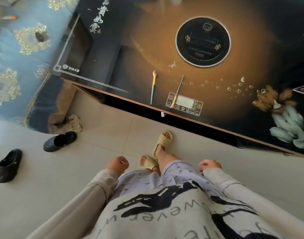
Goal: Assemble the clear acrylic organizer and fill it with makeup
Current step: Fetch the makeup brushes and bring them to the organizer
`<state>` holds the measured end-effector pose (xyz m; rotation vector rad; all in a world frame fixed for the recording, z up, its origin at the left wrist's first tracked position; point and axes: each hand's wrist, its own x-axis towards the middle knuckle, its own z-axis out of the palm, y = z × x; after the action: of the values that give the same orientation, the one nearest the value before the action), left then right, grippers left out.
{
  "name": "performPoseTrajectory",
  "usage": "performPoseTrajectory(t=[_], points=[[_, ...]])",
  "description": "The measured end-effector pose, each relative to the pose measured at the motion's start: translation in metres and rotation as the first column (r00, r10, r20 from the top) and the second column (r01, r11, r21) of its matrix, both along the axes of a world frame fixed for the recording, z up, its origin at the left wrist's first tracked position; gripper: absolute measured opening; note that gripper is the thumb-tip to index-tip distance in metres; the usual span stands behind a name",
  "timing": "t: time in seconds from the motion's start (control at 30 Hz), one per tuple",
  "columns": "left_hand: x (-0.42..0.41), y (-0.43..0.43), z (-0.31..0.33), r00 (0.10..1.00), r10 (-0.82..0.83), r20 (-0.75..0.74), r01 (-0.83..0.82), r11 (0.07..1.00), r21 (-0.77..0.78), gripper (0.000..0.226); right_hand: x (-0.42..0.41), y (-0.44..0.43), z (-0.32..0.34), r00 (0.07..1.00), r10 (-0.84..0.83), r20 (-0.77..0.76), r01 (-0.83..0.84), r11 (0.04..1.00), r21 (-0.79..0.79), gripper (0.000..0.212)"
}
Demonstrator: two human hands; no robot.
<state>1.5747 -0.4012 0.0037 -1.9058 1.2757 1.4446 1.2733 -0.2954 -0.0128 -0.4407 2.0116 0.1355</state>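
Two makeup brushes lie near the front edge of a dark glossy table [134,54]. One brush [153,86] has a yellow and green handle and a pink head. The other brush [177,92] is thin and pale, lying across the table's printed control panel. My left hand [118,164] hangs by my side above the floor, fingers loosely curled, holding nothing. My right hand [209,165] hangs the same way by my right hip. Both hands are well short of the table. No acrylic organizer is in view.
A round inset plate [203,41] sits in the table's middle. A blue patterned sofa [18,54] stands at the left. Two dark clogs [60,141] [9,165] lie on the tiled floor. My feet wear beige slippers [162,143].
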Motion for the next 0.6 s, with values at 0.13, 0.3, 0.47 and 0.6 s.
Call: performPoseTrajectory(t=[0.13, 0.3, 0.47, 0.6], points=[[-0.016, -0.022, -0.002, 0.997, -0.075, 0.023, 0.074, 0.997, 0.032, 0.012, -0.01, -0.035, -0.007, 0.999, -0.05, 0.014, 0.05, 0.998, -0.047, 0.02], [-0.038, -0.068, -0.005, 0.992, -0.123, 0.039, 0.124, 0.992, -0.03, 0.017, -0.023, -0.076, -0.007, 0.996, -0.082, 0.028, 0.085, 0.992, -0.091, 0.022], [-0.072, -0.121, 0.002, 0.968, -0.233, 0.088, 0.244, 0.959, -0.146, 0.027, -0.03, -0.122, -0.003, 0.985, -0.158, 0.072, 0.169, 0.969, -0.18, 0.018], [-0.102, -0.162, -0.003, 0.964, -0.245, 0.101, 0.264, 0.926, -0.271, 0.028, -0.035, -0.172, -0.008, 0.969, -0.22, 0.113, 0.242, 0.937, -0.254, 0.022]])
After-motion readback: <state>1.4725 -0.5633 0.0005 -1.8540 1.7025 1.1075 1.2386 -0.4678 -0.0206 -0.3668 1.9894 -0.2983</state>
